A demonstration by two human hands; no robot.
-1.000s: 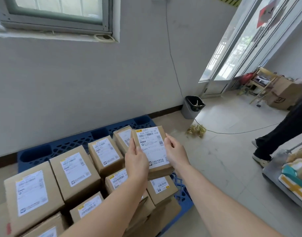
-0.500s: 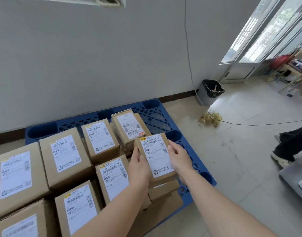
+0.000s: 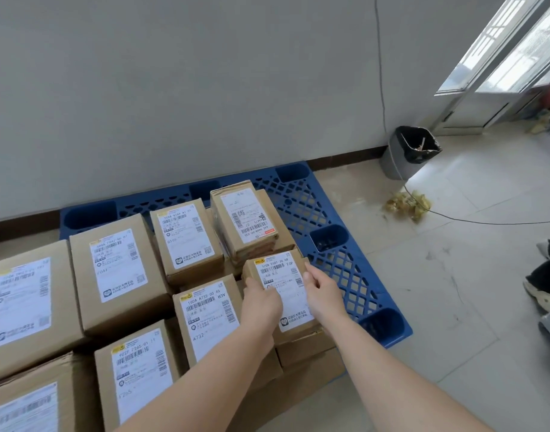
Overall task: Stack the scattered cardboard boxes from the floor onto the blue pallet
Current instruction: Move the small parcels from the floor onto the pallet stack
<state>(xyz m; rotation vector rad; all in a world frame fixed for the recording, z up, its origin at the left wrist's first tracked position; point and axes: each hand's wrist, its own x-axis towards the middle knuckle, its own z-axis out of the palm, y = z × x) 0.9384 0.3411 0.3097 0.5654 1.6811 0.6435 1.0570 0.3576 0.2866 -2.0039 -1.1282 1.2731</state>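
A small cardboard box with a white label (image 3: 283, 275) sits on top of other boxes at the right front of the blue pallet (image 3: 332, 263). My left hand (image 3: 259, 302) grips its left side and my right hand (image 3: 322, 293) grips its right side. Several labelled cardboard boxes (image 3: 192, 241) fill the pallet to the left, some stacked in layers. The lower boxes under the held one are partly hidden by my arms.
A grey bin with a black liner (image 3: 407, 152) stands by the wall at the right. A cable (image 3: 473, 221) and yellow scraps (image 3: 407, 207) lie on the tiled floor. Another person's shoes (image 3: 544, 288) are at the right edge.
Both hands have lowered the small box from chest height down onto the stack at the pallet's right front. The view has tilted down and nearer to the boxes.
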